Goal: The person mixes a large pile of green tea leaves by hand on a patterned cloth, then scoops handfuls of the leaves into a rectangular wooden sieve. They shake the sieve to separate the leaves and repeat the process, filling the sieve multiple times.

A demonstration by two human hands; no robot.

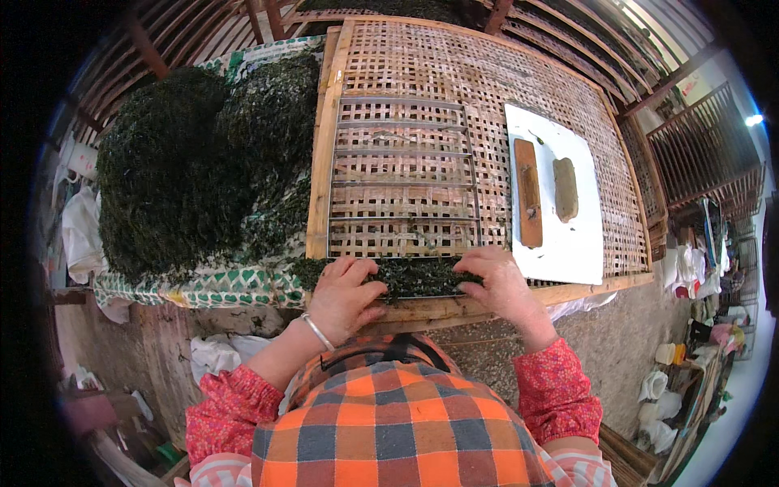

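My left hand [348, 295] and my right hand [496, 281] rest on a strip of dark green, leafy plant matter [414, 275], one at each end. Their fingers are curled onto it; whether they grip it is hard to tell. The strip lies in the nearest slot of a thin metal frame [405, 153] divided by crossbars. This frame sits on a woven bamboo tray with a wooden rim [321, 176]; its other visible slots show bare weave. Right of the frame, a white board [566, 259] carries a brown wooden block [528, 193] and a smaller greyish-brown oblong piece [565, 190].
A large heap of the same dark green matter [176, 170] lies left of the tray on a green-and-white patterned sheet [243, 287]. Slatted racks [572, 36] stand beyond. White bags [216, 356] lie below the table's edge. Another person [724, 335] is far off at right.
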